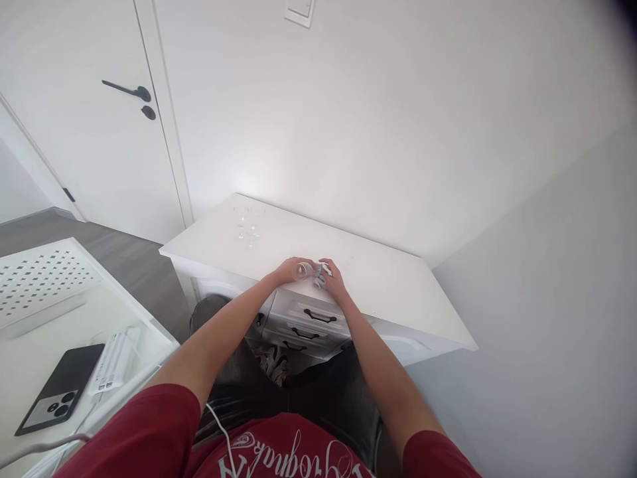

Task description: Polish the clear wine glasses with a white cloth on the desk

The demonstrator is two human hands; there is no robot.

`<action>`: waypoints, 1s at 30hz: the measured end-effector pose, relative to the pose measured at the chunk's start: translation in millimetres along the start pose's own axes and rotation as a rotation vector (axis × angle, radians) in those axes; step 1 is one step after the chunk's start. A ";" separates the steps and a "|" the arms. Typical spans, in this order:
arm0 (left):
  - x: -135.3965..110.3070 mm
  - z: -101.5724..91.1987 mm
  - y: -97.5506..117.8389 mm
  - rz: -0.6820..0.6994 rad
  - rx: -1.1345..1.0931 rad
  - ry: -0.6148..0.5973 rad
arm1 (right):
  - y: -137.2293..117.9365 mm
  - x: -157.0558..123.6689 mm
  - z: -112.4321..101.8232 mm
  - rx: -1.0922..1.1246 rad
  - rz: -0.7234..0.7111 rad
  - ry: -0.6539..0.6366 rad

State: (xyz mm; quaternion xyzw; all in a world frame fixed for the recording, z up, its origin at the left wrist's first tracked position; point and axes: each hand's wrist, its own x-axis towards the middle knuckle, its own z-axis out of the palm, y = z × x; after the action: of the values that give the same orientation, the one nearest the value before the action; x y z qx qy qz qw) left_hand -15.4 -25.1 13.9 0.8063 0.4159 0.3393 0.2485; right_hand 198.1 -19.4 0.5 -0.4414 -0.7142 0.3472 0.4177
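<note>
1. A clear drinking glass (301, 271) is gripped by the left hand (289, 268), a white cloth (320, 280) by the right hand (336, 281), near the front of the surface (398, 285).
2. If grip is loosened, the glass may be dropped and broken.

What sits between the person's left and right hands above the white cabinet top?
In the head view, a clear glass and a crumpled whitish cloth sit between the left hand and the right hand.

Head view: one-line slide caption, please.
Left hand holds a clear glass, right hand a pale cloth, at a white drawer cabinet bearing more glasses.
</note>
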 end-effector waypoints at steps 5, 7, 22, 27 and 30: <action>0.5 -0.6 1.2 -0.009 -0.019 -0.014 | -0.2 -0.7 -1.9 -0.012 0.016 0.061; 0.6 -0.2 1.0 -0.024 -0.006 -0.037 | -1.1 -1.1 -3.1 0.001 0.007 0.101; 0.8 1.5 0.7 -0.059 0.039 -0.022 | -5.3 -1.5 -3.1 0.003 0.001 0.031; 1.2 0.3 1.5 -0.035 0.035 -0.035 | -4.6 -1.7 -2.7 -0.019 0.060 0.020; 1.3 -0.8 3.0 -0.041 0.028 -0.031 | -4.2 -1.9 -2.7 -0.016 0.040 0.063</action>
State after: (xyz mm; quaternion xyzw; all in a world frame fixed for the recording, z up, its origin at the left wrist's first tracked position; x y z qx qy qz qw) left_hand -13.9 -25.5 16.9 0.8060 0.4332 0.3159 0.2506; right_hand 199.6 -22.4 4.6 -0.4695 -0.6945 0.3359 0.4294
